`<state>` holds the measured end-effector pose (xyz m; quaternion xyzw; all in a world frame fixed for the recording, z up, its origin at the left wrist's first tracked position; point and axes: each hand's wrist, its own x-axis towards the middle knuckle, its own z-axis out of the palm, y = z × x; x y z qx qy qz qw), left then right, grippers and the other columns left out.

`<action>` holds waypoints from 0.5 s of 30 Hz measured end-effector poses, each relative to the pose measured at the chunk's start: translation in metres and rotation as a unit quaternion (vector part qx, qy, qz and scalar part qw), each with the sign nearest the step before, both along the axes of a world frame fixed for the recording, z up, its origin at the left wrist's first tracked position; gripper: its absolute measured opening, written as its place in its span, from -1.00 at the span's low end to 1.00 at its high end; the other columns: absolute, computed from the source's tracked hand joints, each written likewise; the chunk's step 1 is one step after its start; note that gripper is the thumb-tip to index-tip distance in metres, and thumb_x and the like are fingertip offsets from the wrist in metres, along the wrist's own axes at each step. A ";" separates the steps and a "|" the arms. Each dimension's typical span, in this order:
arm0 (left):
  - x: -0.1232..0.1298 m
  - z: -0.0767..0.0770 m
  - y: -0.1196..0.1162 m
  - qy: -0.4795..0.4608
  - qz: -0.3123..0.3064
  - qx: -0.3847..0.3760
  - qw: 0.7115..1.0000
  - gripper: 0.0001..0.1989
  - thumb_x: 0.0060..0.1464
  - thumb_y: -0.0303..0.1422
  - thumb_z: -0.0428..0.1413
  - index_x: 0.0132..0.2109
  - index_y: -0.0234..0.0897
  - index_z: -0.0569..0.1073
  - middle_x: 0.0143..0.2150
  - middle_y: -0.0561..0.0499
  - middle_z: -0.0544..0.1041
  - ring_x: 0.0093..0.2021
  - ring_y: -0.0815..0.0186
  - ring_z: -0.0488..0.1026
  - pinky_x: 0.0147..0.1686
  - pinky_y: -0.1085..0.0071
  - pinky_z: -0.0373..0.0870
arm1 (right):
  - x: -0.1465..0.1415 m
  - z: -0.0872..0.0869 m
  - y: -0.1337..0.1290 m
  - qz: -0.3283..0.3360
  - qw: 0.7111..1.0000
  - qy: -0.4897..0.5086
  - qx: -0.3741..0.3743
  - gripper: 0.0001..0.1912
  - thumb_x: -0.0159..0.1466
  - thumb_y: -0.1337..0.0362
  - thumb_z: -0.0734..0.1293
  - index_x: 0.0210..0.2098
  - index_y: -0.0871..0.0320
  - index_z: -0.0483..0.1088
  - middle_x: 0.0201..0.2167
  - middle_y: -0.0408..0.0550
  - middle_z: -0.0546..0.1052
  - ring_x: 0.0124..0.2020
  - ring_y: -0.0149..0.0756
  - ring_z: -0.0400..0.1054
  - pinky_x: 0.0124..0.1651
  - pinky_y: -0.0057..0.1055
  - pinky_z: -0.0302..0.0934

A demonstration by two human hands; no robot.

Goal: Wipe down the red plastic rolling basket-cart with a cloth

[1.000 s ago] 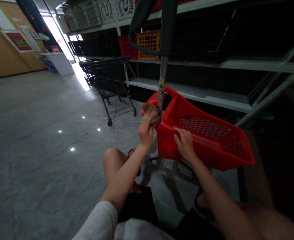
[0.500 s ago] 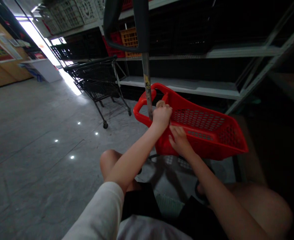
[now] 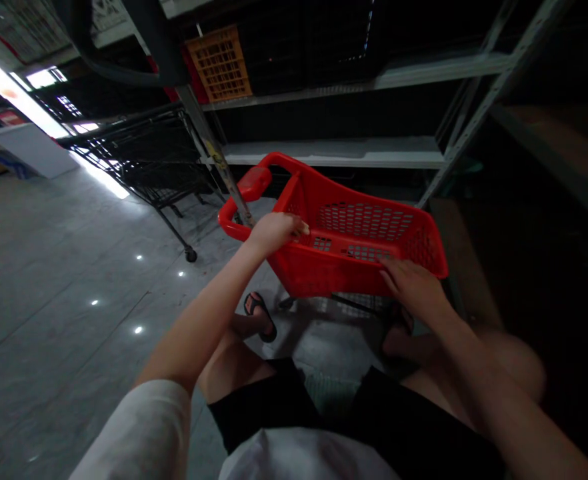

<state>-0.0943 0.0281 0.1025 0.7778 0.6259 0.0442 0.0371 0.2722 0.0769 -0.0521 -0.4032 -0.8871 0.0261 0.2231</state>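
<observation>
A red plastic basket cart with slotted sides stands in front of me, its looped handle to the left. My left hand is over the near rim at the handle end, fingers closed on a small pale piece, perhaps a cloth or sponge. My right hand rests on the near rim toward the far right end, with its fingers spread and nothing seen in them. A metal pole with a dark loop handle at its top slants down behind the cart's handle.
A black wire shopping cart stands at the left. Metal shelving runs behind, with an orange crate on it. My knees and sandalled feet are below the red cart. A wooden edge lies at the right.
My left hand has turned over the rim, so the pale piece shows at its fingertips. My right hand has moved right along the rim, away from the left. The view has shifted right.
</observation>
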 end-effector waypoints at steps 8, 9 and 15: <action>-0.020 -0.027 0.013 -0.004 0.123 0.064 0.990 -0.52 0.36 -0.52 0.10 0.30 -0.02 0.60 0.24 0.02 0.70 0.18 0.20 0.66 0.14 0.33 0.54 | -0.017 -0.014 -0.050 -0.033 0.999 0.003 -0.016 -0.51 0.55 0.24 0.10 0.22 0.15 0.58 -0.02 0.23 0.71 -0.05 0.07 0.66 0.03 0.05 0.58; -0.008 -0.036 0.006 -0.017 0.122 0.068 0.990 -0.55 0.39 -0.47 0.09 0.31 -0.02 0.58 0.23 0.02 0.70 0.17 0.18 0.66 0.14 0.29 0.54 | -0.027 -0.014 -0.057 -0.033 0.999 0.009 -0.024 -0.52 0.56 0.24 0.11 0.23 0.14 0.58 -0.01 0.20 0.72 -0.05 0.05 0.66 0.03 0.01 0.59; 0.079 -0.101 -0.051 -0.190 -0.018 0.060 0.980 -0.37 0.35 -0.47 -0.02 0.43 0.17 0.43 0.35 0.18 0.61 0.29 0.22 0.61 0.28 0.14 0.56 | -0.069 -0.006 -0.093 0.006 0.994 0.056 -0.090 -0.49 0.60 0.14 0.08 0.18 0.13 0.61 0.02 0.18 0.72 0.03 0.05 0.66 0.14 0.01 0.58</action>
